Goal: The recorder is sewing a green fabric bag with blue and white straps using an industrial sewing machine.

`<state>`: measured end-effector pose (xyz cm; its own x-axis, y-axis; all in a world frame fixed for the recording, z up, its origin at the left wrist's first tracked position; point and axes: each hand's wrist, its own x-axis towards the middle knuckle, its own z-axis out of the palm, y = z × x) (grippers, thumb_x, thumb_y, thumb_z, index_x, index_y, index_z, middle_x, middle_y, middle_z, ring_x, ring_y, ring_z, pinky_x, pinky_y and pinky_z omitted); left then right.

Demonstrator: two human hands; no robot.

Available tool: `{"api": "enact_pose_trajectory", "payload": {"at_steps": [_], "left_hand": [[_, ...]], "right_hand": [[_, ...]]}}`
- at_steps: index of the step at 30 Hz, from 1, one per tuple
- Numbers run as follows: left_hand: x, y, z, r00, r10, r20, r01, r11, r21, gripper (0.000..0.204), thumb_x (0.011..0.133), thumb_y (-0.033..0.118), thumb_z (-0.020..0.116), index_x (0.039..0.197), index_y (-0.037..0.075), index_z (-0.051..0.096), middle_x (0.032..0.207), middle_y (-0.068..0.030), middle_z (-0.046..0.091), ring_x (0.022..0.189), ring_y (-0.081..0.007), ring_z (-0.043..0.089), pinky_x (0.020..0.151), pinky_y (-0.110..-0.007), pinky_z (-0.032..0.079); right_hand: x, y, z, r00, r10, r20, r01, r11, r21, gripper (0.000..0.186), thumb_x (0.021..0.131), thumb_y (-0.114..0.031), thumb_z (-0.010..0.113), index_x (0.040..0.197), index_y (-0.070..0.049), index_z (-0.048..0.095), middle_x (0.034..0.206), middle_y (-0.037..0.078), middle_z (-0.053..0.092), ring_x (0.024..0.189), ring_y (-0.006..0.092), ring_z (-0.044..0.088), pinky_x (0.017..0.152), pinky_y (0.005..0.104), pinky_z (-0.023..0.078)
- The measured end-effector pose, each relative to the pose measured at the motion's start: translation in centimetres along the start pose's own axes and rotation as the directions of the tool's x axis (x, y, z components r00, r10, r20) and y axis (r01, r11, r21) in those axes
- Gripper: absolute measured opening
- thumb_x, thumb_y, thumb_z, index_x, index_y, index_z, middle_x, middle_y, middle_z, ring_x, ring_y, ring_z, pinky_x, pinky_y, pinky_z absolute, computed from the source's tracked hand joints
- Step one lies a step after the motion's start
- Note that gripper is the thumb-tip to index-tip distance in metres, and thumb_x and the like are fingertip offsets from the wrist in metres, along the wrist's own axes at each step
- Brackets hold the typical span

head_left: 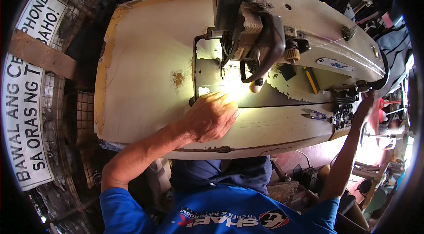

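Observation:
My left hand (214, 117) rests on the machine bed just in front of the brightly lit needle area. Its fingers are curled closed, and whatever they may hold is hidden. Above and beyond it stands the sewing machine (309, 17), with a dark bent lever (276, 44) beside the needle. A black metal guide frame (194, 66) lies to the left of the needle plate (208, 70). At the machine's right end, my right hand (369, 99) reaches up by the handwheel (383, 75). The fingers there are hidden from sight.
Thread snips (315, 114) and several black bobbins (342, 117) lie at the right of the worn white tabletop (145, 66). A yellow-handled tool (311, 80) and a dark square piece (287, 72) sit under the machine arm. Wire mesh (84, 114) stands at the left.

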<state>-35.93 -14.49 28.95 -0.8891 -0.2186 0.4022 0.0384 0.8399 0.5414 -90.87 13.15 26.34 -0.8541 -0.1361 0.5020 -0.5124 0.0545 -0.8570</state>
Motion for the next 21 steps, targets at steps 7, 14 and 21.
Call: {"api": "enact_pose_trajectory", "payload": {"at_steps": [7, 14, 21], "left_hand": [[-0.3, 0.1, -0.9, 0.999, 0.031, 0.025, -0.03, 0.999, -0.035, 0.018, 0.081, 0.011, 0.06, 0.07, 0.003, 0.048, 0.068, -0.0112, 0.047, 0.064, -0.0297, 0.052, 0.061, -0.041, 0.042], [-0.3, 0.6, -0.3, 0.995, 0.089, 0.039, -0.084, 0.989, -0.12, 0.019, 0.081, 0.01, 0.06, 0.068, 0.004, 0.048, 0.068, -0.0096, 0.045, 0.063, -0.0275, 0.051, 0.059, -0.038, 0.043], [0.0, 1.5, 0.2, 0.978, 0.173, 0.112, -0.146, 0.965, -0.216, 0.02, 0.08, 0.011, 0.061, 0.066, 0.004, 0.049, 0.068, -0.0081, 0.046, 0.062, -0.0247, 0.051, 0.06, -0.038, 0.045]], "right_hand": [[8.9, -10.2, -2.1, 0.936, -0.265, 0.233, 0.326, 0.902, -0.284, 0.047, 0.099, -0.032, 0.033, 0.131, 0.0, 0.048, 0.126, 0.013, 0.054, 0.116, 0.023, 0.053, 0.099, 0.0365, 0.04], [8.3, -11.2, 2.8, 0.886, 0.016, 0.462, 0.091, 0.974, -0.208, 0.041, 0.098, -0.025, 0.041, 0.13, -0.002, 0.05, 0.125, 0.012, 0.055, 0.11, 0.019, 0.055, 0.093, 0.0318, 0.043], [-2.3, -6.3, 1.5, 0.869, -0.44, 0.227, 0.456, 0.532, -0.713, 0.035, 0.094, -0.014, 0.047, 0.128, -0.004, 0.047, 0.107, 0.017, 0.056, 0.102, 0.0286, 0.056, 0.081, 0.0427, 0.049]]}}
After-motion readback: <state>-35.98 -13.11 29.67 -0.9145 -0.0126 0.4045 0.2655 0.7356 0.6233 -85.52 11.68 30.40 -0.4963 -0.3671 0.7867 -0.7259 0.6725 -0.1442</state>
